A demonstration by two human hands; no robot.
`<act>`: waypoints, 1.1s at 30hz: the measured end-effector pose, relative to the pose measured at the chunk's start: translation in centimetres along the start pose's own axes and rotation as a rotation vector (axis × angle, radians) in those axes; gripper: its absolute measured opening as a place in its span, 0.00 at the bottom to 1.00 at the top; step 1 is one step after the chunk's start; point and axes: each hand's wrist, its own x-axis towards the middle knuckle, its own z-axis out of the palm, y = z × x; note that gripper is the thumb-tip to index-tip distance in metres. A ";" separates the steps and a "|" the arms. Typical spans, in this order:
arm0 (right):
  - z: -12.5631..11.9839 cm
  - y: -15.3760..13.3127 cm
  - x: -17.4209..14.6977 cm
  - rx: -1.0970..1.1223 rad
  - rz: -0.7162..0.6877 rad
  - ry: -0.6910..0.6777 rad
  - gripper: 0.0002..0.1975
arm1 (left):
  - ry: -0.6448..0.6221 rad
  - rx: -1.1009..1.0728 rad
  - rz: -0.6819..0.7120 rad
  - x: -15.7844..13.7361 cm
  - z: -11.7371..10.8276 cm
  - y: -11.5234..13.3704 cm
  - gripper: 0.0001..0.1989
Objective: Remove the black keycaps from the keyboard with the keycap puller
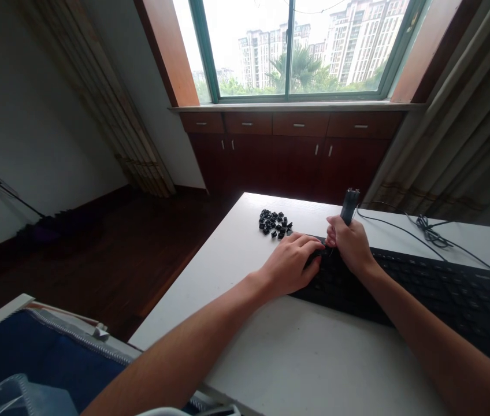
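A black keyboard (444, 294) lies across the white table, its left end under my hands. My left hand (294, 260) rests over that end with its fingers curled and the thumb bent in, gripping the keyboard; the fingertips are partly hidden in shadow. Wrapped in a fist, my right hand (349, 240) holds a dark tool handle (349, 207) upright, its notched top end sticking out above the thumb. The tool's lower end, close to my left fingertips over the keys, is too small and dark to make out. Several loose black keycaps (273, 222) lie piled just beyond my left hand.
A black cable (431, 231) lies coiled on the white table (227, 323) behind the keyboard. At the lower left is a dark blue fabric piece (54, 346) with a clear plastic item (23, 396). Red-brown cabinets (262, 162) stand under the window.
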 end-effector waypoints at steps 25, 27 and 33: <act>0.2 0.6 -0.1 0.264 -0.010 0.062 0.18 | -0.001 0.016 0.008 0.0 0.1 0.0 0.14; 0.3 0.9 -0.1 0.253 -0.023 0.060 0.18 | -0.001 0.018 0.007 0.0 0.1 0.0 0.14; 0.2 1.5 -0.1 0.109 -0.088 0.077 0.17 | -0.007 0.028 0.010 0.1 0.1 0.0 0.14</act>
